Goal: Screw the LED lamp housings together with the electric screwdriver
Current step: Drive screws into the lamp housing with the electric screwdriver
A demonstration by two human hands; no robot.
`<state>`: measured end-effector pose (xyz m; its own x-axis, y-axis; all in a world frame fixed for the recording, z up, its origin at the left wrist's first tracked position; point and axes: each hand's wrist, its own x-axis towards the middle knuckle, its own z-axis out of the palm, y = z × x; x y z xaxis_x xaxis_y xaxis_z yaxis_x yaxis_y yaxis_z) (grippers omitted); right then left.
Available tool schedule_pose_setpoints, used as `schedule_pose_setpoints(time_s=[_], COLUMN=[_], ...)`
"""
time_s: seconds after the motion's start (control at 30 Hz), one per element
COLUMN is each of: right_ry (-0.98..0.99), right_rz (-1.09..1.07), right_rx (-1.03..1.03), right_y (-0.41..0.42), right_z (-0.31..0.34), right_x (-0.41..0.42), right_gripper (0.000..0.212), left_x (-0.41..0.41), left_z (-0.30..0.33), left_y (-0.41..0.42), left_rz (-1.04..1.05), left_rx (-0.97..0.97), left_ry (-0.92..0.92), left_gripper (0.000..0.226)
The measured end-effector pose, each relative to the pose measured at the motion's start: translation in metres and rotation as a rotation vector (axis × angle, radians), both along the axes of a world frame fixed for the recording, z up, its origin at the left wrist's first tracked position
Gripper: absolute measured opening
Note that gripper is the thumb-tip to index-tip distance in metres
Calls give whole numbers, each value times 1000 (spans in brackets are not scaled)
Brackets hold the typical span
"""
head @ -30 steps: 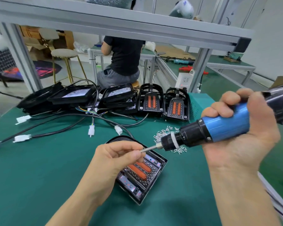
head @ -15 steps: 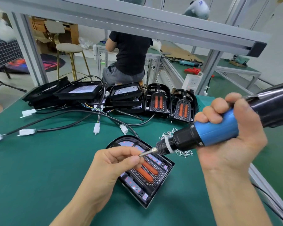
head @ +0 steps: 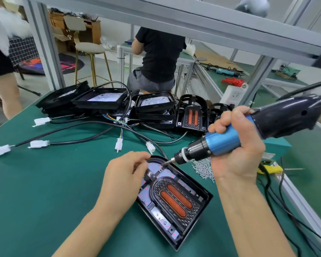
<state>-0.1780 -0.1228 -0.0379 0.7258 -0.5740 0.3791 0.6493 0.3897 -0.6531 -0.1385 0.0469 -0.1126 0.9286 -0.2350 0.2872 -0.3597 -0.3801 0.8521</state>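
Head view: on the green matted tabletop [head: 44, 191] lies a black, arch-ended LED lamp housing [head: 174, 201] with two orange strips inside a dark meshed reflector, just in front of the person. The right hand [head: 235, 145] is clenched round the blue-and-black electric screwdriver [head: 230, 138], whose bit slants down to the housing's rounded far end. The left hand [head: 124, 175] rests at that same end, its fingers curled near the bit; whether they pinch a screw I cannot tell, since the fingertips hide it.

The step in hand looks like seating a screw at the arched end before driving it. Next, the bit would need to stand squarer over the hole, with the housing held steady.

A heap of small silver screws [head: 204, 166] lies just beside the housing. Further black housings with cables and white plugs [head: 146, 108] are stacked at the tabletop's far edge.
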Motion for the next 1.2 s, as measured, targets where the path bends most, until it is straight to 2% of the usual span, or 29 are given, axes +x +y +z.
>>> schedule_pose_setpoints(time_s=[0.17,0.3,0.47,0.63,0.8,1.0,1.2], right_ry=[32,44,51,46,62,87,-16], right_rz=[-62,-66,-39,8,38,-30,-222], right_rx=[-166,-223,-284,-346,-464,-320,-120], right_y=[4,5,2,4,6,-3,-35], right_z=[-13,-19,-22,-25,-28,-30,-12], right_x=[14,19,22,23,23,17,-1], right_gripper=[28,27,32,17,18,13,27], left_x=[5,9,17,23,35,45,33], left_z=[-5,-9,-9,-6,-1,12,19], left_y=[-14,-19,-21,-27,-38,-43,-85], left_rz=[-4,-41,-44,-74,-129,-213,-187], left_rx=[190,345,388,474,576,681,706], left_ry=[-118,-213,-153,-110,-34,11,-238], left_gripper=[17,18,18,19,20,17,20])
